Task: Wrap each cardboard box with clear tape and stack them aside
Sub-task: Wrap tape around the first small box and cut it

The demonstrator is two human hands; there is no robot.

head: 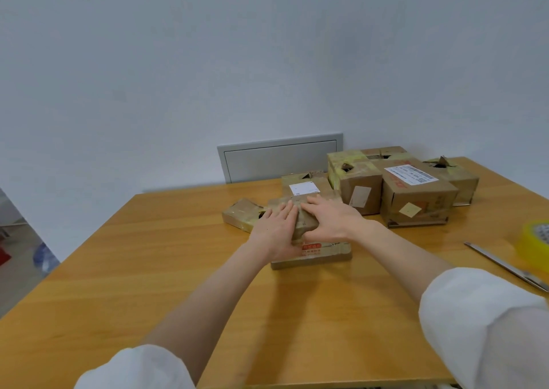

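So, both hands flat on the little box, tape roll parked way off right

Head view: left hand (pixel 276 225) and right hand (pixel 329 219) press down, fingers straight and holding nothing, on a small cardboard box (pixel 303 225) that sits on a flat box (pixel 315 256) mid tabletop (pixel 178 255). Guessing a sideways shove could slide it off that lower one. Other boxes (pixel 416 195) crowd close behind, so there's little stacking room. The tape roll (pixel 534 240) and what look like scissors (pixel 502 262) sit near the right edge, and a sleeve could knock them off.
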